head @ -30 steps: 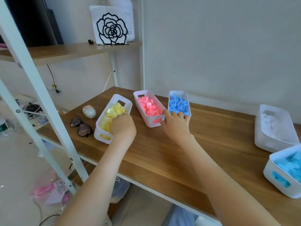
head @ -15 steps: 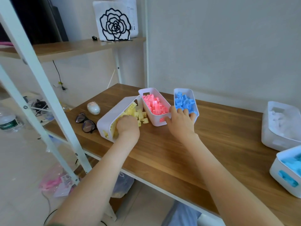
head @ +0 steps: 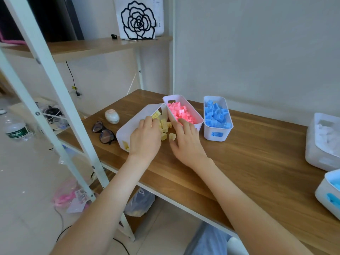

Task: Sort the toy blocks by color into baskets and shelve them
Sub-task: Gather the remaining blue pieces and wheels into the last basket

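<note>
My left hand (head: pixel 145 140) grips the rim of the tipped white basket (head: pixel 136 120), yellow blocks (head: pixel 164 128) spilled on the desk (head: pixel 257 153) beside it, right hand (head: pixel 185 142) spread flat next to them, and they look tiny, light, hard plastic, so I'd scoop handfuls, not pinch.

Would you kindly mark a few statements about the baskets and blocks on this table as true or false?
1. The basket of yellow blocks lies tipped on its side. True.
2. Some yellow blocks lie loose on the table. True.
3. The basket of blue blocks is tipped over too. False: it stands upright.
4. The basket of pink blocks stands to the right of the blue one. False: it stands between the yellow and blue ones.
5. A pair of glasses lies left of the tipped basket. True.
</note>
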A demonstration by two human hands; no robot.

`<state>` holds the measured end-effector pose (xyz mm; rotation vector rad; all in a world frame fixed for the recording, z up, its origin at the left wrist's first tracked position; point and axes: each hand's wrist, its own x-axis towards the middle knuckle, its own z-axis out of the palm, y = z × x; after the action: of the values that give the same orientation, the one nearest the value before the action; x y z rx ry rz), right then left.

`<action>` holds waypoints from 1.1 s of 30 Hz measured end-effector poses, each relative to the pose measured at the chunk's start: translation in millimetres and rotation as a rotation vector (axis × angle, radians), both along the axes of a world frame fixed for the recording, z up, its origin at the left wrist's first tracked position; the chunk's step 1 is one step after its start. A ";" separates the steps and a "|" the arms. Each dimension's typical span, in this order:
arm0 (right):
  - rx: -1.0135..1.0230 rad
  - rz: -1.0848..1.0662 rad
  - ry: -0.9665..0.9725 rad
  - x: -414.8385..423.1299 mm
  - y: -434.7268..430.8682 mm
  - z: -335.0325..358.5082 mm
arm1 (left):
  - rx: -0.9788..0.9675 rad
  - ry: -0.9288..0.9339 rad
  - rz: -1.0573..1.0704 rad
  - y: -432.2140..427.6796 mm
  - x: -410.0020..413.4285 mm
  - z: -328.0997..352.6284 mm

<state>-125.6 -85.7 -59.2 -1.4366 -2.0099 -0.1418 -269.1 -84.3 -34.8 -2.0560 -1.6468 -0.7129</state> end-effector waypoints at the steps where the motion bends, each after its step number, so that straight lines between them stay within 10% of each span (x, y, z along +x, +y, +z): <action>1: -0.062 0.039 0.034 -6.6 -0.2 -3.7 | 0.096 -0.062 -0.014 -0.4 -7.1 -5.1; 10: -0.101 0.043 0.062 -28.5 5.9 -17.7 | 0.208 -0.340 0.127 -2.9 -49.0 -17.0; 18: -0.220 0.203 -0.064 -25.5 20.2 -21.6 | -0.136 -0.825 -0.055 7.9 -67.7 -26.1; 25: -0.492 0.060 0.284 -22.8 33.4 -24.3 | -0.318 -0.973 -0.104 -2.3 -55.4 -16.4; 33: -0.355 -0.020 0.502 -34.2 28.1 -14.5 | -0.436 -1.218 -0.055 -4.4 -33.3 -12.1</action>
<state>-159.8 -57.7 -73.7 -1.5168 -1.6523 0.5417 -302.4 -88.7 -46.9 -2.0164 -2.5024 -2.0468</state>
